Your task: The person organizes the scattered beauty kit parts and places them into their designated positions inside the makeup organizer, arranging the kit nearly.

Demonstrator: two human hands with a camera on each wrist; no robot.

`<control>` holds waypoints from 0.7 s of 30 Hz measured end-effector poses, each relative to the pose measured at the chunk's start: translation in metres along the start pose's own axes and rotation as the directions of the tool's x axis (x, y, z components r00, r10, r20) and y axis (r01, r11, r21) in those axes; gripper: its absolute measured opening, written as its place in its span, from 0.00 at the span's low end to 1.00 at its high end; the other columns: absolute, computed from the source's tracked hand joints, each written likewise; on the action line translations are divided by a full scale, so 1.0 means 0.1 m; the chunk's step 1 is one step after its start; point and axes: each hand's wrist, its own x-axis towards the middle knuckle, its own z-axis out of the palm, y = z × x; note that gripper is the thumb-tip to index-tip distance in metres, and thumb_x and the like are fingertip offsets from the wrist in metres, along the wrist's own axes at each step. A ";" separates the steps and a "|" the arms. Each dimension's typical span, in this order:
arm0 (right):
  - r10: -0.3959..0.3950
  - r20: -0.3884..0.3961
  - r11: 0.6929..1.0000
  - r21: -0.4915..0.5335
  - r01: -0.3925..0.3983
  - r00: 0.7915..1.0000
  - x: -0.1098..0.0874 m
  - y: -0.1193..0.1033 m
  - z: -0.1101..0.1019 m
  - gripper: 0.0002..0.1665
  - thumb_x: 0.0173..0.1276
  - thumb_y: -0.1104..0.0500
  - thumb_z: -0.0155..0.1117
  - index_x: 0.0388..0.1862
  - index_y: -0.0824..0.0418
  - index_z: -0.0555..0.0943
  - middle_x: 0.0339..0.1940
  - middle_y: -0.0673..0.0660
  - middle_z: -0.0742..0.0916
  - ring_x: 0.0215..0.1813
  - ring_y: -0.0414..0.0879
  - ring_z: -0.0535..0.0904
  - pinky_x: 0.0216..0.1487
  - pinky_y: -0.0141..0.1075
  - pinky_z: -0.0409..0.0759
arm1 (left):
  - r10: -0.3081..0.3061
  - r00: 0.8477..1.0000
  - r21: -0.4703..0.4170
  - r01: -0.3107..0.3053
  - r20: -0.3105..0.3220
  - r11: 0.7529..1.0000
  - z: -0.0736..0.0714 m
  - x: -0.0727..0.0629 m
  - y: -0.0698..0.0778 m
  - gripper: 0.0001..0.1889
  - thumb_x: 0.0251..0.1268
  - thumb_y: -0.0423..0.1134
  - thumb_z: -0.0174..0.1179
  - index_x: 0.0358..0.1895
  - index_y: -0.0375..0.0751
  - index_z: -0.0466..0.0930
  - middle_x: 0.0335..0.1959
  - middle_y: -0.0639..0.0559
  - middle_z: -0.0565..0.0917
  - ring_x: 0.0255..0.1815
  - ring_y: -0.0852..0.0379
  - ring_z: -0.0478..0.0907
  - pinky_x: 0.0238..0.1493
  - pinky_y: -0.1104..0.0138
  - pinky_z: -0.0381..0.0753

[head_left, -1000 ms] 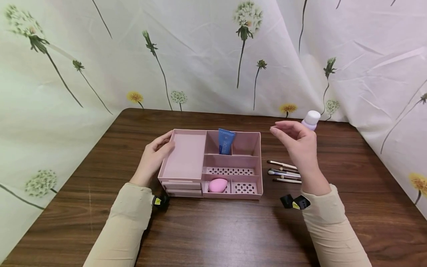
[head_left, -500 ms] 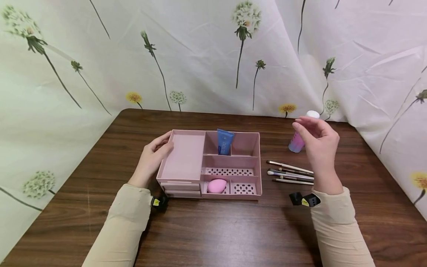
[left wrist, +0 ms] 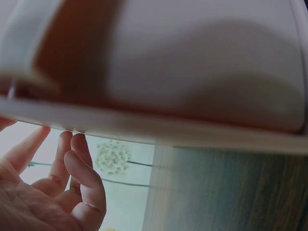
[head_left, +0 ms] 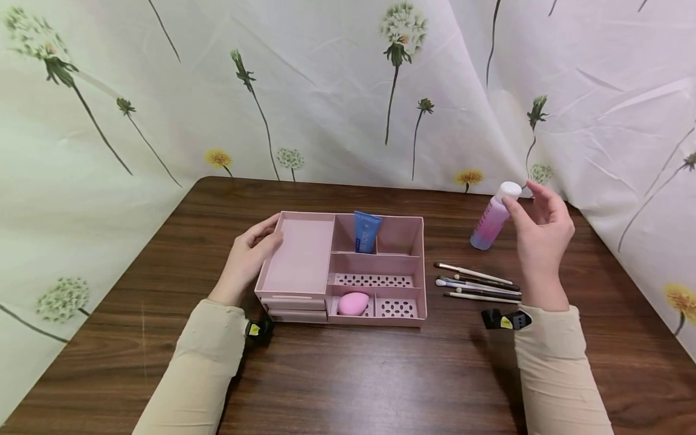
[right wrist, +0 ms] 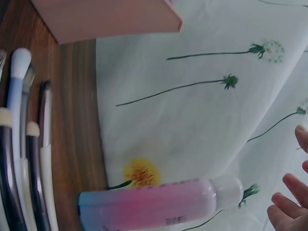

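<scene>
A pink desktop organizer (head_left: 301,254) stands on the table. My left hand (head_left: 247,260) holds its left side, the thumb at the rim. In the left wrist view, fingertips (left wrist: 79,142) touch its outer wall. A blue tube (head_left: 367,232) stands in a back compartment, and a pink makeup sponge (head_left: 353,304) lies in a front one. To the right, a pink-and-blue bottle (head_left: 491,222) with a white cap stands upright. My right hand (head_left: 544,241) is spread around the cap, thumb in front; in the right wrist view, its visible fingers (right wrist: 288,207) are apart from the cap.
Several makeup brushes (head_left: 478,287) lie on the brown table (head_left: 348,380) between the organizer and my right wrist. A flowered white cloth (head_left: 326,90) hangs behind the table's back edge. Two drawers (head_left: 299,308) sit under the organizer's left tray.
My right hand has moved to the right, past the bottle, and its thumb and fingers have spread wider by the cap. The left hand and the organizer stay nearly in place.
</scene>
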 end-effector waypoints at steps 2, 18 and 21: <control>0.038 0.011 0.999 -0.008 -0.038 0.999 0.03 0.05 -0.01 0.27 0.56 0.64 0.77 0.57 0.57 0.83 0.56 0.47 0.83 0.64 0.38 0.76 0.70 0.34 0.68 | 0.002 1.000 0.004 -0.002 0.000 1.000 0.00 0.00 0.00 0.26 0.72 0.46 0.56 0.72 0.47 0.70 0.58 0.40 0.77 0.45 0.67 0.74 0.45 0.74 0.75; 0.249 0.231 0.963 -0.160 -0.216 0.941 0.11 0.34 -0.01 0.44 0.63 0.60 0.71 0.76 0.46 0.65 0.76 0.51 0.70 0.73 0.47 0.68 0.74 0.42 0.65 | -0.031 0.999 0.008 0.031 0.020 0.999 -0.02 -0.02 0.02 0.27 0.73 0.47 0.55 0.73 0.50 0.68 0.59 0.40 0.75 0.47 0.64 0.72 0.47 0.74 0.74; 0.259 0.255 0.960 -0.174 -0.220 0.931 0.13 0.37 -0.02 0.46 0.63 0.60 0.71 0.77 0.44 0.63 0.77 0.50 0.69 0.73 0.47 0.67 0.74 0.43 0.65 | -0.026 1.000 0.004 0.026 0.017 1.000 -0.01 -0.01 0.02 0.27 0.73 0.47 0.55 0.73 0.50 0.69 0.59 0.40 0.75 0.47 0.63 0.72 0.47 0.74 0.74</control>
